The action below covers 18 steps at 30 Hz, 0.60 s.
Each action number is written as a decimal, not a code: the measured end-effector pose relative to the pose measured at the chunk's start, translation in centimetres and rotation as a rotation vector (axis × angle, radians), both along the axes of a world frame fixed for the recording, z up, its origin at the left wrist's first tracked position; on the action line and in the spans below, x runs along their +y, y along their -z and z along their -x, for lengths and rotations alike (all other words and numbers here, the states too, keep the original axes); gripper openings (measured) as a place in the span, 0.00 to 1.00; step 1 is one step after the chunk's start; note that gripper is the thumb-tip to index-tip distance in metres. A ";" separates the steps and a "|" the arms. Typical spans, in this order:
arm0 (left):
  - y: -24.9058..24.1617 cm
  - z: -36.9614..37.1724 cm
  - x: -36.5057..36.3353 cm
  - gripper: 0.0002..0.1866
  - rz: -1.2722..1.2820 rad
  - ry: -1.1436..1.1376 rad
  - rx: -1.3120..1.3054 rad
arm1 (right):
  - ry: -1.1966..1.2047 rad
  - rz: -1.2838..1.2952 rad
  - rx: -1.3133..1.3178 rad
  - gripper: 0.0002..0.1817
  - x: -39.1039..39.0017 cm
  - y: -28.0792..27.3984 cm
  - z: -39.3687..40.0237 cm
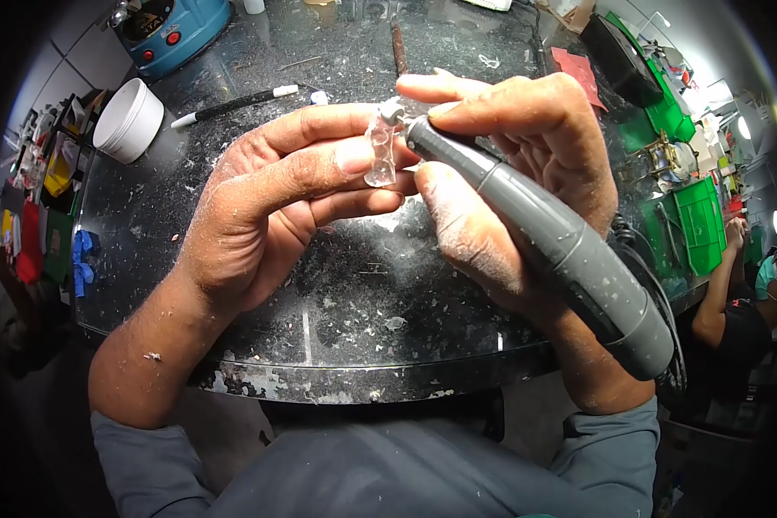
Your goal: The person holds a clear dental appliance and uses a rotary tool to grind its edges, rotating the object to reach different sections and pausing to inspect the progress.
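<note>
My left hand [272, 186] pinches a clear plastic dental tray [381, 160] between thumb and fingers, its tooth-shaped bumps showing. Wrapped in my right hand [527, 155] is a grey rotary handpiece [540, 220], slanting from lower right up to the tray. Its tip is right at the tray's edge, where a small white piece also shows, and my right fingertips overlap the tray there. Whitish dust covers my right thumb and fingers. The two hands meet close together over the dark, speckled worktop [354, 319].
A white tub [129, 121] and a blue machine with red buttons [169, 39] stand at the back left. Near them lies a black-handled tool with white ends [233, 106]. Green bins [698, 224] line the right side, where another person's arm [718, 281] shows. The handpiece's cord [643, 250] hangs behind it.
</note>
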<state>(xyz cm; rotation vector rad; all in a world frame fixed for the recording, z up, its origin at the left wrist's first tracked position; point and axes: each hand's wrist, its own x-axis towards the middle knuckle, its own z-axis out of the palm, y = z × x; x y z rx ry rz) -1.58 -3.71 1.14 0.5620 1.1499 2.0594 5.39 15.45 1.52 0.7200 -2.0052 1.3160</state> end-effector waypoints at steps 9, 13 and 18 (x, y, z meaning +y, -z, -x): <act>-0.1 0.0 -0.1 0.21 -0.008 0.003 0.000 | -0.048 -0.065 0.051 0.20 0.7 -0.1 0.3; -0.1 -0.1 0.0 0.21 -0.004 0.003 0.018 | -0.015 -0.049 0.054 0.20 0.5 0.0 0.3; 0.0 0.0 -0.1 0.21 -0.006 0.016 0.019 | 0.008 -0.081 0.066 0.20 0.3 -0.2 0.2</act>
